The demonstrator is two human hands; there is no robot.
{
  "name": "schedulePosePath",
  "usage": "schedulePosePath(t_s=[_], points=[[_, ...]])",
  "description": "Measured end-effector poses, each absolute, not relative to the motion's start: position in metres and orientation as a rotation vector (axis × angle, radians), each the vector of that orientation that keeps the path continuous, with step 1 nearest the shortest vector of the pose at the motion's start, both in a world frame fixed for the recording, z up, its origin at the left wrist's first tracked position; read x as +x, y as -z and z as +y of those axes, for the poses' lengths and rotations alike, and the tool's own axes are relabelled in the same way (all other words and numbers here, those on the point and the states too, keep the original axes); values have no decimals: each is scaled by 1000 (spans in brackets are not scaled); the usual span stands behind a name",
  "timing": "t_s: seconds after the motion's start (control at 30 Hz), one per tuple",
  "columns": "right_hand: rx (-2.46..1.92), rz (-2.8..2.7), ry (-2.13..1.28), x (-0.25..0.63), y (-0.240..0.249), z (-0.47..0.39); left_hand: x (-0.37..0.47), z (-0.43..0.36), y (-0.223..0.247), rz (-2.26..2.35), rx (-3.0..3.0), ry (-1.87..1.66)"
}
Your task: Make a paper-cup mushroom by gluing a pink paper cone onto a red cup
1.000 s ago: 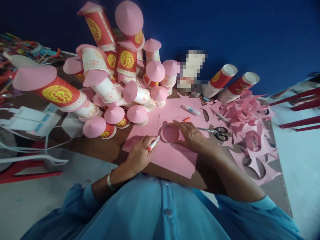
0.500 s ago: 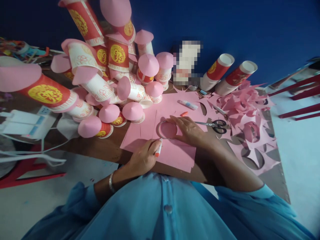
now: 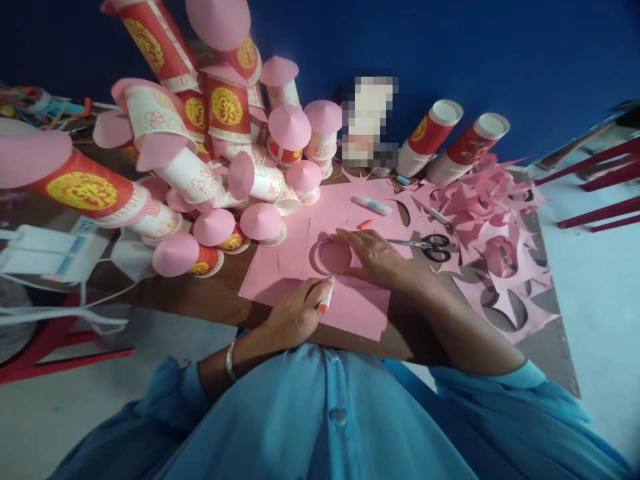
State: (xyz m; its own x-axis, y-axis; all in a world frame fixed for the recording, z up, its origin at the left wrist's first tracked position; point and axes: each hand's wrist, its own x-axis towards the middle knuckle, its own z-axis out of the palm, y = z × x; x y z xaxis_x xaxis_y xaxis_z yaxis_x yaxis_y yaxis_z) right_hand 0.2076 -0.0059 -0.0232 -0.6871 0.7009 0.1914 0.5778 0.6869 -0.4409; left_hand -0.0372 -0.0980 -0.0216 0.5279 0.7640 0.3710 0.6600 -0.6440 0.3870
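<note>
Pink paper sheets (image 3: 357, 317) lie stacked on the brown table in front of me. On them rests a round ring (image 3: 314, 259), with pink paper showing through it. My left hand (image 3: 295, 313) is closed around a white marker with an orange end (image 3: 327, 297), its tip at the ring's lower edge. From the right, my right hand (image 3: 375, 259) holds the ring's side between thumb and fingers. An orange cap (image 3: 365, 225) and a glue tube (image 3: 373, 205) lie beyond the ring. Scissors (image 3: 431, 247) with black handles lie right of my right hand.
Paper cups with pink cone tops (image 3: 289, 127) crowd the table's left and back. Two cup stacks (image 3: 431, 137) stand at the back right. Cut pink scraps (image 3: 505, 253) cover the right side. A white power strip (image 3: 45, 250) with cables sits far left, near a red stool (image 3: 65, 363).
My left hand has moved slightly right along the ring's lower edge with the marker. My right hand stays at the ring. The whole view has shifted a little.
</note>
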Motion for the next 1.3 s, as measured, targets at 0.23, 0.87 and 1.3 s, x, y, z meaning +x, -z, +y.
schedulePosePath(t_s=[0.23,0.87,1.3], points=[[-986,-2568,-496,209,22,-5,-33,-96,26,1171,2583,-751],[-1036,-2527,-536,206,23,-5,-53,-95,13,1022,2617,-946],[-995,-2450,-468,203,31,-7,-30,-24,18,1019,2456,-1006]])
